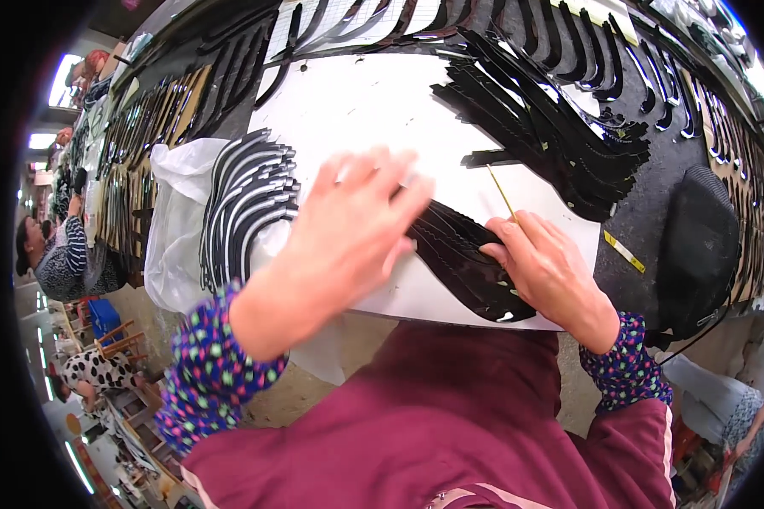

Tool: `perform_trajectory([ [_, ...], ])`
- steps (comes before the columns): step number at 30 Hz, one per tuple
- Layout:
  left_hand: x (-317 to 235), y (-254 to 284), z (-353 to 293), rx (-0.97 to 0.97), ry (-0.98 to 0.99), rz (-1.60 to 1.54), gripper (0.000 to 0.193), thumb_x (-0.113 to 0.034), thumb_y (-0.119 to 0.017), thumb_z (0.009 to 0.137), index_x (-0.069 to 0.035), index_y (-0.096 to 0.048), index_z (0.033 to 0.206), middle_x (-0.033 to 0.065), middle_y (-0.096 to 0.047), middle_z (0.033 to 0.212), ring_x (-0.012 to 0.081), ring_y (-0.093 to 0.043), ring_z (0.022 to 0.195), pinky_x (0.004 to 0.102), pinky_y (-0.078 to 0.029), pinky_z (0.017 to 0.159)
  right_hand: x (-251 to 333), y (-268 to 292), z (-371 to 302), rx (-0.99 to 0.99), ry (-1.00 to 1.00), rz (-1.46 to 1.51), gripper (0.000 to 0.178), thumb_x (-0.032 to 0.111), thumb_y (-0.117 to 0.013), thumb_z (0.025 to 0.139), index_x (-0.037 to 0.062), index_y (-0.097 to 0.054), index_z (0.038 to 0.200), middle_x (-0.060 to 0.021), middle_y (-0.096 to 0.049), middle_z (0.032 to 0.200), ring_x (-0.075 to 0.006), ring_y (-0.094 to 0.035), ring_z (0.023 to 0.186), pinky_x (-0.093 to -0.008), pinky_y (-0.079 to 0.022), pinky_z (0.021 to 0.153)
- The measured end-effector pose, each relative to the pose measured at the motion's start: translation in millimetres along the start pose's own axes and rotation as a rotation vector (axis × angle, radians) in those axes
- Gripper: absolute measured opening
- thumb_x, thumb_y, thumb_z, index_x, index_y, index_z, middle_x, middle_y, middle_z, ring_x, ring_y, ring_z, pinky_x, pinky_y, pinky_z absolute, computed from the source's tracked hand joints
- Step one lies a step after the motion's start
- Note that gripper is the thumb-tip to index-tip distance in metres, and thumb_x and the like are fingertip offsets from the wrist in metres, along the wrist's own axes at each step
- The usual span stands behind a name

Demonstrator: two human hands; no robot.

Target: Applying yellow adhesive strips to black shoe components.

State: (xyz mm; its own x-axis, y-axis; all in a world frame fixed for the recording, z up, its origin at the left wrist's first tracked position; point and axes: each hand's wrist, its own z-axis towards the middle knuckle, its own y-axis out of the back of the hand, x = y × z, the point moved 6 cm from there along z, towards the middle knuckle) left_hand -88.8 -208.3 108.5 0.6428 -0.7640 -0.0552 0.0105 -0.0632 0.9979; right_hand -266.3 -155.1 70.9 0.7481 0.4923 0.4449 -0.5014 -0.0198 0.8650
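Observation:
My left hand (335,233), blurred by motion, hovers over the white board (348,93) with its fingers apart and nothing visible in them. My right hand (552,263) pinches a thin yellow stick (502,193) that points up and away from me; its far tip is close to a short black strip (494,158). Between my hands, a fan of overlapping glossy black curved pieces (471,263) with notched edges lies at the board's near edge. Part of it is hidden by my left hand. A larger heap of similar black pieces (552,127) lies beyond my right hand.
Left of the board, a stack of curved grey-and-black strips (246,204) sits beside a white plastic bag (178,212). At right lie a yellow cutter-like tool (625,252) and a black cushion-like thing (698,246). Rows of curved black strips (603,59) line the far side. Other people sit nearby.

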Motion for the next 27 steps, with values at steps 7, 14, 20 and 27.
perform_trajectory([
  [7,-31.1,-43.2,-26.4,-0.304,-0.165,0.125,0.049,-0.025,-0.061,0.093,-0.03,-0.057,0.141,-0.0054,-0.051,0.147,0.0169,-0.045,0.135,0.0467,-0.023,0.119,0.3,-3.8,0.9,0.059,-0.224,0.211,0.016,0.013,-0.067,0.093,0.0037,-0.06,0.103,-0.0143,-0.06,0.083,-0.0369,-0.064,0.071,-0.0437,-0.052,0.062],
  [14,-46.8,-49.6,-34.7,-0.382,-0.232,0.149,0.034,-0.022,-0.06,0.094,-0.019,-0.068,0.127,0.0002,-0.063,0.123,0.0167,-0.061,0.115,0.042,-0.038,0.104,-12.4,-0.2,4.1,0.038,-0.321,0.202,0.014,0.015,-0.069,0.092,0.0043,-0.059,0.093,-0.0125,-0.061,0.082,-0.0354,-0.063,0.068,-0.0434,-0.051,0.06],
  [20,-65.2,-54.5,-48.4,-0.338,-0.092,0.156,0.04,-0.02,-0.058,0.092,-0.013,-0.067,0.131,0.0045,-0.063,0.125,0.02,-0.056,0.118,0.0387,-0.039,0.098,-9.3,-3.7,5.2,0.029,-0.255,0.162,0.018,0.02,-0.069,0.093,0.0056,-0.059,0.092,-0.0113,-0.058,0.079,-0.0321,-0.063,0.066,-0.041,-0.05,0.056],
  [27,-64.4,-46.8,-51.6,-0.321,0.044,0.129,0.042,-0.009,-0.057,0.085,-0.009,-0.073,0.124,0.0028,-0.067,0.119,0.0172,-0.057,0.101,0.0337,-0.038,0.089,-16.2,-8.4,-0.4,0.027,-0.318,0.058,0.017,0.018,-0.071,0.091,0.0051,-0.061,0.093,-0.0104,-0.06,0.081,-0.0299,-0.064,0.07,-0.0383,-0.051,0.062],
])
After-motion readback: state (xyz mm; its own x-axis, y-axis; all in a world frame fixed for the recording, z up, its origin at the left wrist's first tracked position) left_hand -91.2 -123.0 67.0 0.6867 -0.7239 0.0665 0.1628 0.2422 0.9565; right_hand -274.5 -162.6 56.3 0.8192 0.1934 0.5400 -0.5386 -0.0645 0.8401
